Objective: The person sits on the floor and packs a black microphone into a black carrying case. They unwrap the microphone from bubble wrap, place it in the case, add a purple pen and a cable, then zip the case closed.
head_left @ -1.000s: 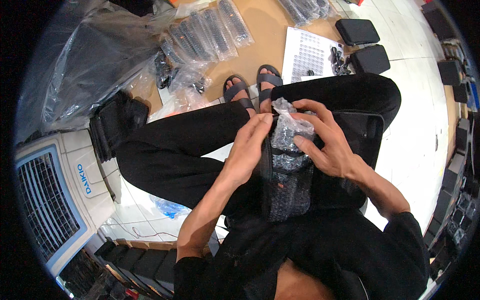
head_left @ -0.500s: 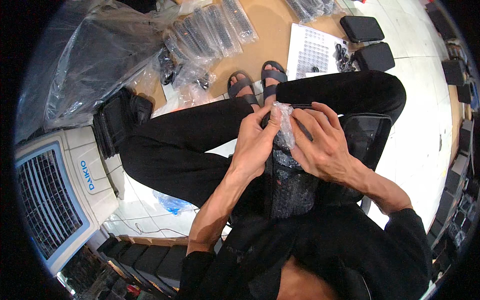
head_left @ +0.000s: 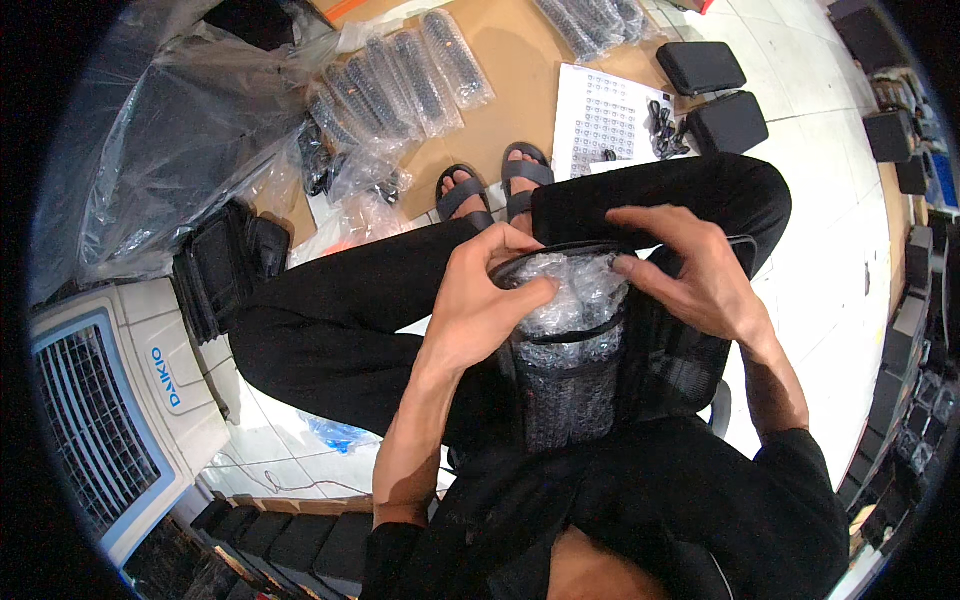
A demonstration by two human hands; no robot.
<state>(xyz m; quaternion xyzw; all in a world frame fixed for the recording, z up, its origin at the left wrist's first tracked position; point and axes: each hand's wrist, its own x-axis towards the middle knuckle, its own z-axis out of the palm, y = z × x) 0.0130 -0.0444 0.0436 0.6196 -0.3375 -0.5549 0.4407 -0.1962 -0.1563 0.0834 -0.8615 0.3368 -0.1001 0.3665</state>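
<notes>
An open black zip case (head_left: 633, 345) lies on my lap. Inside it sits a dark bubble-wrapped item (head_left: 570, 395), a dark strap running across it. Clear bubble wrap (head_left: 565, 285) bunches up at the case's far end. My left hand (head_left: 480, 295) is closed on the case's far left edge, its fingers behind the rim and its thumb pressing on the wrap. On the other side my right hand (head_left: 695, 275) has its fingers spread, with the thumb touching the wrap near the rim. The case's mesh-lined flap (head_left: 685, 350) hangs open to the right.
Several bubble-wrapped dark items (head_left: 400, 80) lie on a brown cardboard sheet (head_left: 510, 100) ahead of my feet. To their right are a white printed sheet (head_left: 590, 110), black cables (head_left: 662, 130) and a closed black case (head_left: 728, 122). A white air cooler (head_left: 165, 370) stands at left.
My hands have moved apart from the bunched wrap, which now lies flatter at the case's far end. My right hand has opened and shifted right; my left has moved to the case edge.
</notes>
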